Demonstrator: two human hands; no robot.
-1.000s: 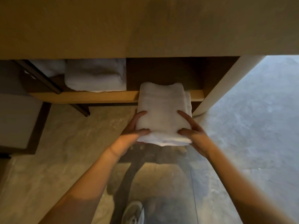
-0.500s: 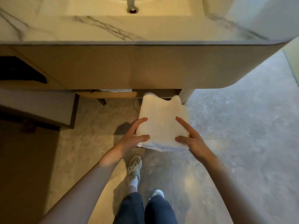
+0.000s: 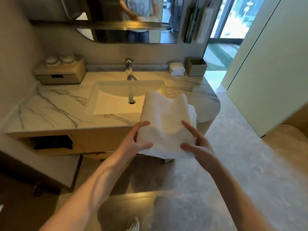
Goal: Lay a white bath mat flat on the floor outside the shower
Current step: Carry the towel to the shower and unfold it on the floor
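Observation:
A folded white bath mat (image 3: 165, 120) is held in the air in front of the vanity, at about counter height. My left hand (image 3: 133, 144) grips its left near edge, thumb on top. My right hand (image 3: 198, 145) grips its right near edge, fingers spread along the side. The mat stays folded in a thick rectangle, and its far edge sags in the middle. No shower is in view.
A marble counter (image 3: 55, 107) with a sink (image 3: 116, 100) and tap (image 3: 129, 69) stands straight ahead. On it are a wooden box (image 3: 61, 72), folded small towels (image 3: 176, 68) and a square bin (image 3: 196, 66). Grey floor (image 3: 241, 164) stretches to the right; a pale wall panel (image 3: 266, 72) stands far right.
Both hands have pulled the folded mat out from the shelf under the vanity and lifted it to counter height. The view has risen from the floor to the sink and mirror.

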